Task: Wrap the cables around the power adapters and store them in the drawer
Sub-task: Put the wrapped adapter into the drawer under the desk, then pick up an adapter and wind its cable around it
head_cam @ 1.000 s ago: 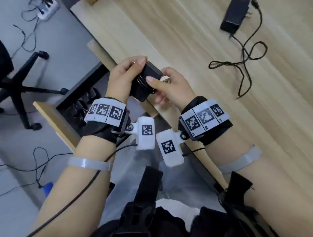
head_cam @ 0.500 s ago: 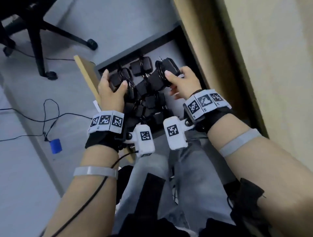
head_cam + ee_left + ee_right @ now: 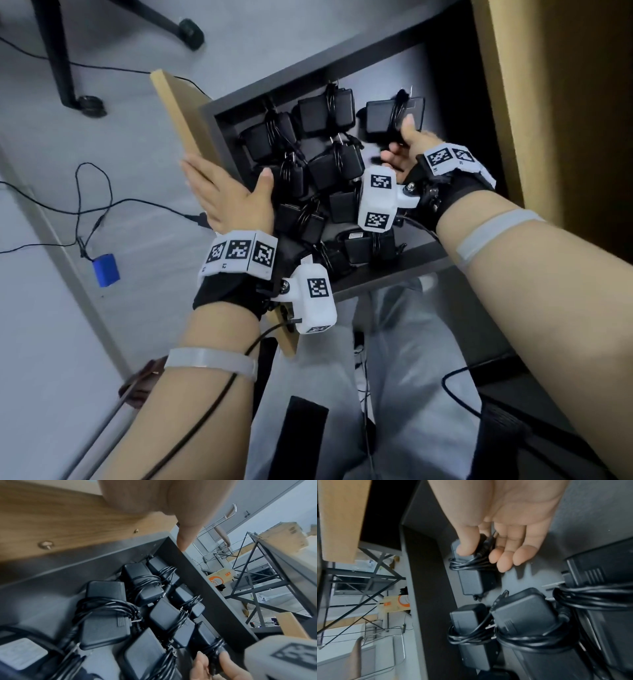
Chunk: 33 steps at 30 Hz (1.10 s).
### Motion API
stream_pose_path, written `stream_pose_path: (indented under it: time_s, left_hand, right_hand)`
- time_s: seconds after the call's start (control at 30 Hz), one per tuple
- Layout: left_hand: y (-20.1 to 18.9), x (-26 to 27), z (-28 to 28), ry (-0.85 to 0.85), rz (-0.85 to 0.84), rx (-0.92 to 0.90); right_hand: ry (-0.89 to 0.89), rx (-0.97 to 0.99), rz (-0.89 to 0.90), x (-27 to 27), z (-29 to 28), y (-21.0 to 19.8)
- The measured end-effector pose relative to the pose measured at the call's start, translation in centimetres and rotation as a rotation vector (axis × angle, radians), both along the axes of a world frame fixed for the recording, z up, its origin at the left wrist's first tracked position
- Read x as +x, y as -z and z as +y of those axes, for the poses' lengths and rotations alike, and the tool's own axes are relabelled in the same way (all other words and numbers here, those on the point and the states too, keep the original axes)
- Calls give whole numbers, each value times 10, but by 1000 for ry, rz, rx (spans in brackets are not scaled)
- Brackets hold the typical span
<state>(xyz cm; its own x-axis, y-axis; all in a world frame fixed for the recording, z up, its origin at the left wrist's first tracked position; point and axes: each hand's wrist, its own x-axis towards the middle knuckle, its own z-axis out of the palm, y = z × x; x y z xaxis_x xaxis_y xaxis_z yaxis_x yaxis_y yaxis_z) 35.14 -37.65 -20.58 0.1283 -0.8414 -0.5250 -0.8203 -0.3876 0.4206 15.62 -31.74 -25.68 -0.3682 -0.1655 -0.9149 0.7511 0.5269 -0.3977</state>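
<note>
The open drawer (image 3: 308, 68) has dark grey walls and holds several black power adapters (image 3: 337, 164) with cables wound round them. My right hand (image 3: 399, 140) pinches one wrapped adapter (image 3: 380, 116) at the drawer's far right corner, thumb on top. In the right wrist view the same wrapped adapter (image 3: 471, 580) lies along the drawer wall under my right hand (image 3: 483, 557). My left hand (image 3: 226, 185) rests on the wooden drawer front (image 3: 181, 113), fingers straight on its outer face, thumb over the inner side. The left wrist view shows that thumb (image 3: 185, 538) at the drawer corner.
The wooden desk edge (image 3: 513, 102) overhangs the drawer on the right. A chair base with castors (image 3: 190, 32) stands on the grey floor to the upper left. Loose floor cables (image 3: 102, 205) and a blue block (image 3: 106, 272) lie left of the drawer. My legs are below it.
Both hands held the wrapped adapter above the desk edge. The right hand has carried it down into the drawer's far right; the left hand let go and moved onto the drawer front.
</note>
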Motion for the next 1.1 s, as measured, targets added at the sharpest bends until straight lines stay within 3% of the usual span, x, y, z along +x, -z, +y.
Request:
stream_pose_path:
  time_s: [0.13,0.27,0.5,0.57,0.7,0.77,0.9,1.1]
  left_hand:
    - [1,-2,0,-9,-12,-5]
    - [0,-1,2,-13,-2,5]
    - [-34,-18,1,-11,37,138]
    - [-51,-32,6,31,145,178]
    - [-95,-68,26,14,574,385]
    - [-119,-85,39,88,700,438]
    - [-160,-128,64,243,823,361]
    - [-197,-216,125,412,910,385]
  right_hand:
    - [-153,22,79,-3,-7,7]
    - [-172,-50,66,-9,-14,5]
    - [-223,-40,17,-5,1,-34]
    - [-236,-70,19,-1,11,-57]
    - [-257,-227,-12,-4,36,-121]
    - [-280,-340,-33,-13,55,-157]
    - [-294,-472,64,-45,101,-216]
    - [-206,-435,343,-115,185,-270]
